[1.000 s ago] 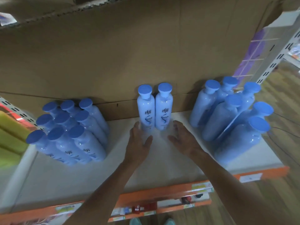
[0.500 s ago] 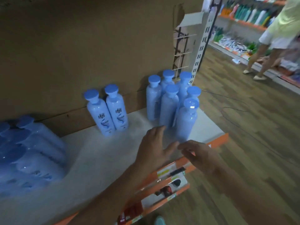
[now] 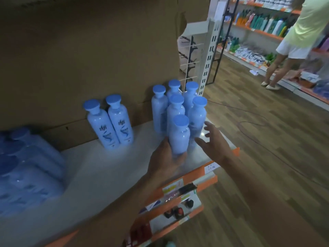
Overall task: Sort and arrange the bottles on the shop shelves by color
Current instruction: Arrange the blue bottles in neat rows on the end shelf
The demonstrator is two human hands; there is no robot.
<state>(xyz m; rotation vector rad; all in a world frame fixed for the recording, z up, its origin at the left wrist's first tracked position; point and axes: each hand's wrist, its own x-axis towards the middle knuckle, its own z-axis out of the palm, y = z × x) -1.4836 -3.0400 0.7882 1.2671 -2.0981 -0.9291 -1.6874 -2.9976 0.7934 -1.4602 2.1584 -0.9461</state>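
Beyond both your hands the brown cardboard (image 3: 89, 50) fills the back of the bay, and under them runs the pale shelf (image 3: 99, 179) with its orange front edge. Off past your right hand lies the wood floor (image 3: 267, 139), where a person (image 3: 292, 41) in a light top stands at another aisle of goods. Far out to the left of your left hand sits a blurred mass of blue bottles (image 3: 26, 166); you cannot count them at this sharpness. Just beyond your fingers, at the shelf's right end, stands a cluster (image 3: 178, 104) of five upright blue bottles, packed touching one another. To the left of your left hand and further back, a pair (image 3: 110, 125) of labelled blue bottles stands upright side by side against the cardboard, apart from the cluster. Your left hand (image 3: 165, 161) is curled round the lower part of the front bottle (image 3: 179, 136), which stands upright right against the cluster. Whether its base is on the shelf or lifted cannot be told. Your right hand (image 3: 213, 141) is empty with fingers spread, just right of that bottle and near the cluster's right side.
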